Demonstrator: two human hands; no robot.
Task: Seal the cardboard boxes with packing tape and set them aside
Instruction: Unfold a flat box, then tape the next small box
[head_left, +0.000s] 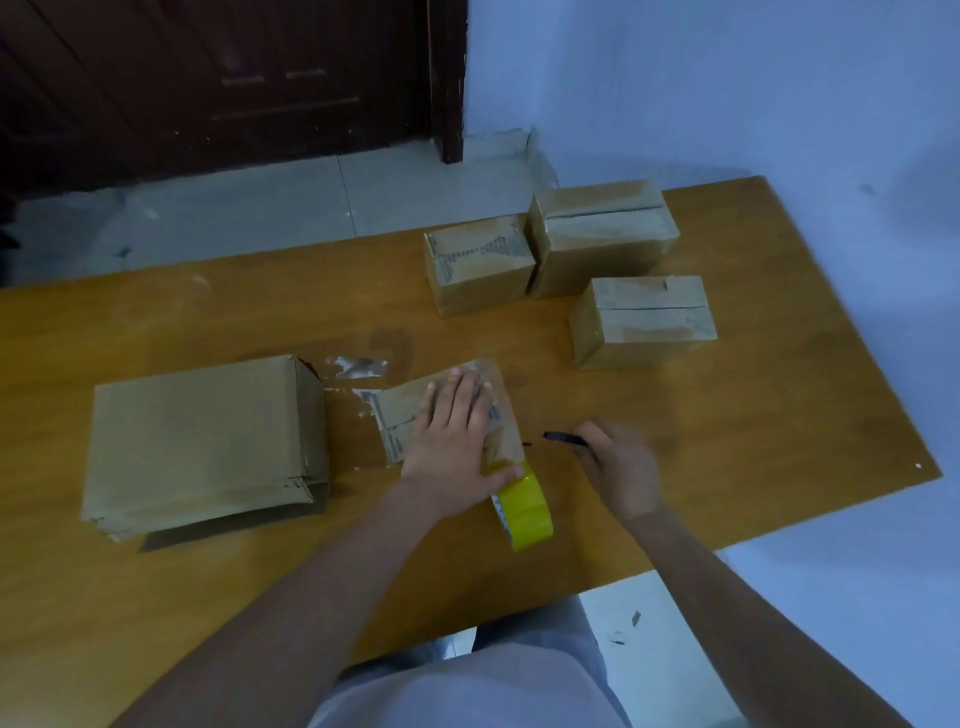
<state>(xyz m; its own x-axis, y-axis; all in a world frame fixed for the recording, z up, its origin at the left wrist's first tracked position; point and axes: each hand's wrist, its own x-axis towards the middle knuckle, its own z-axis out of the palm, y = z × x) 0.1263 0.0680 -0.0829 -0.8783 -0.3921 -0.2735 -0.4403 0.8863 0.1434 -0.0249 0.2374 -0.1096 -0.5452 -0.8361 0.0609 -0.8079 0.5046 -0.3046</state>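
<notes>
A small cardboard box (397, 415) sits in the middle of the wooden table (208, 322). My left hand (452, 441) lies flat on its top with straight fingers, and the thumb touches a yellow roll of packing tape (524, 512) standing at the box's near corner. My right hand (621, 467) grips a thin black tool (563, 438), which points left toward the box. Three taped boxes stand at the far right: one (478, 270), a taller one (602, 234) and a nearer one (641, 322).
A stack of flattened cardboard boxes (202, 441) lies on the left of the table. Scraps of clear tape (358, 366) stick to the tabletop behind the box. Beyond the table are a tiled floor, a dark door and a blue wall.
</notes>
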